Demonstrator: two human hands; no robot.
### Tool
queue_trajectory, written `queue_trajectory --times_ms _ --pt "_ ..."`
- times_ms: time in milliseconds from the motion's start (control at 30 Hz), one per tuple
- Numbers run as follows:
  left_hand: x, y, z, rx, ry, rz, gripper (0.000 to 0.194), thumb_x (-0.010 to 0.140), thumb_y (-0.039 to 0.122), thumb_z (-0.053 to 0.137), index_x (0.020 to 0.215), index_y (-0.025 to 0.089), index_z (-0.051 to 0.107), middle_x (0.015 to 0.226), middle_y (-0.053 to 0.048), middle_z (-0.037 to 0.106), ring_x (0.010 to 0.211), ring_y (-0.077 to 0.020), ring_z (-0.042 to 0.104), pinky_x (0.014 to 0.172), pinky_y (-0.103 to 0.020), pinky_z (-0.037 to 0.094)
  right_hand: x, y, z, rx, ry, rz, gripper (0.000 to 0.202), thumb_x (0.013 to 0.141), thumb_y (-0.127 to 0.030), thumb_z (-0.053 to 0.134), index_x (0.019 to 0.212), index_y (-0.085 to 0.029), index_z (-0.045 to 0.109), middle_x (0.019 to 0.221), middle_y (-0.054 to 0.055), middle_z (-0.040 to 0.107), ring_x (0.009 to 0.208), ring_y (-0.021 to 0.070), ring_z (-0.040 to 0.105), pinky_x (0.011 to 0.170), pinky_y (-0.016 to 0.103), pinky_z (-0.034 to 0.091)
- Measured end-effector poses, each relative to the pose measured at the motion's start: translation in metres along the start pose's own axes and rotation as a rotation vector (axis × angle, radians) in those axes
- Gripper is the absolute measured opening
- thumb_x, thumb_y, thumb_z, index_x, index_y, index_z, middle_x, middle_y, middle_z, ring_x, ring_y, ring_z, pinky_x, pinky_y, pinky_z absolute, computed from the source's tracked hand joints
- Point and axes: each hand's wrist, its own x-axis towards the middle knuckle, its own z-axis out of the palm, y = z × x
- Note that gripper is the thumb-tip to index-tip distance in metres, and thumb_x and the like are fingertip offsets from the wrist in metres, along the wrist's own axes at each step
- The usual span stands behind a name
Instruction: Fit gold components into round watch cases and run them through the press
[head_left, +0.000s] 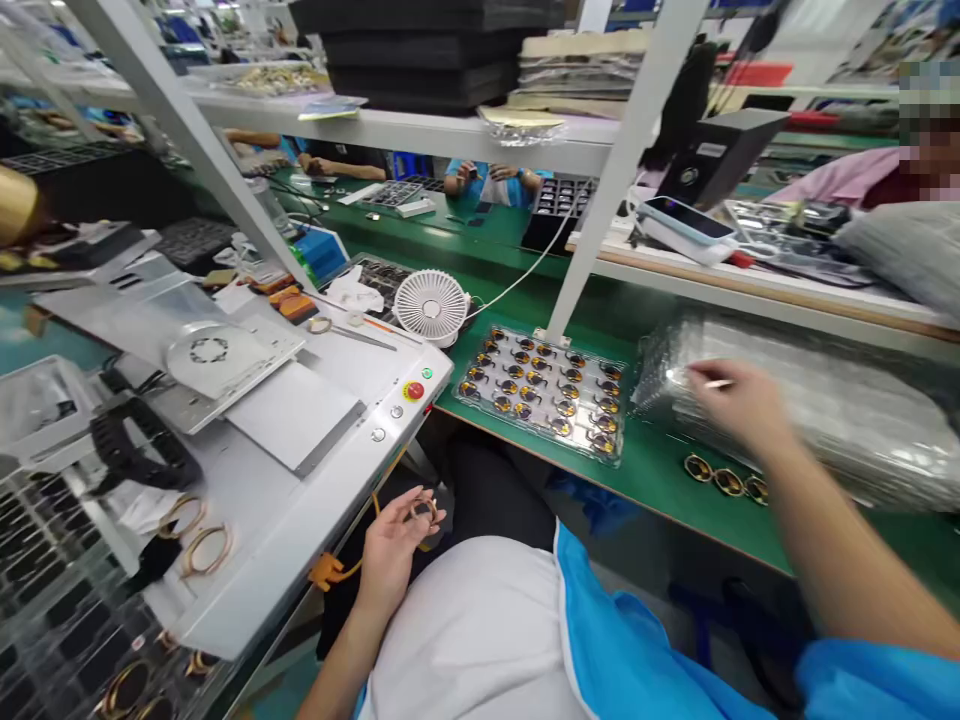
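Low in the middle, my left hand [394, 545] pinches a thin rose-gold watch case ring [426, 510] between thumb and fingers, close to the edge of the white machine [409, 430]. My right hand [742, 405], smeared by motion, is closed above the stacked clear plastic trays [832, 400]. A short shiny bit shows at its fingertips, too blurred to name. Below that hand, several gold round watch cases [728, 482] lie in a row on the green bench, partly hidden by my forearm. A clear tray [491, 408] holding rows of small dark-and-orange round parts lies left of them.
A white fan [431, 307] stands behind the machine, which has a red button [413, 391]. More gold rings [207, 550] lie at the machine's left end. A shelf post [626, 150] rises from the bench. A phone [688, 220] rests on the right shelf. Other people work opposite.
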Motion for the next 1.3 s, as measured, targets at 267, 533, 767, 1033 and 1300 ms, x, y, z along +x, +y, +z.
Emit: queue_trajectory --times_ms 267,533,767,1033,1300 --pt "-0.028 0.011 -0.023 0.027 0.057 0.029 0.055 0.062 0.032 0.098 0.112 0.020 0.079 0.119 -0.014 0.078 0.092 -0.0282 0.080 0.084 -0.040 0.066 0.006 -0.226 0.187 -0.084 -0.532 -0.534 0.026 0.099 -0.027 0.062 0.119 -0.020 0.077 0.120 0.013 0.076 0.112 0.0268 0.071 0.095 0.031 0.052" --pt "-0.055 0.003 -0.050 0.042 0.272 0.042 0.050 0.068 0.040 0.094 0.111 0.019 0.078 0.112 -0.015 0.081 0.109 -0.0312 0.077 0.099 -0.042 0.062 0.019 -0.245 0.208 -0.192 -0.545 -0.482 0.026 0.092 -0.021 0.065 0.115 -0.013 0.076 0.118 0.020 0.075 0.114 0.0322 0.070 0.091 0.034 0.053" --pt "-0.030 0.021 -0.022 0.052 0.105 0.046 0.051 0.064 0.034 0.097 0.107 0.016 0.077 0.112 -0.017 0.080 0.110 -0.0346 0.076 0.102 -0.049 0.060 0.004 -0.243 0.212 -0.160 -0.527 -0.399 0.025 0.094 -0.023 0.063 0.112 -0.014 0.077 0.112 0.022 0.076 0.109 0.0348 0.071 0.090 0.037 0.052" --pt "-0.021 0.023 -0.015 0.083 -0.007 0.086 0.047 0.068 0.027 0.096 0.110 0.018 0.077 0.113 -0.014 0.079 0.108 -0.0297 0.076 0.099 -0.043 0.060 0.013 -0.241 0.209 0.046 -0.498 -0.357 0.019 0.083 -0.016 0.071 0.101 -0.014 0.078 0.097 0.013 0.077 0.090 0.0265 0.072 0.080 0.032 0.054" --pt "-0.027 0.062 0.000 -0.115 -0.215 0.055 0.084 0.058 0.052 0.098 0.131 0.021 0.071 0.121 -0.017 0.074 0.093 -0.0257 0.076 0.079 -0.032 0.060 -0.087 -0.248 0.147 0.789 -0.163 -1.167 0.026 0.092 -0.011 0.062 0.105 -0.027 0.077 0.089 0.006 0.068 0.079 0.0195 0.063 0.068 0.034 0.051"
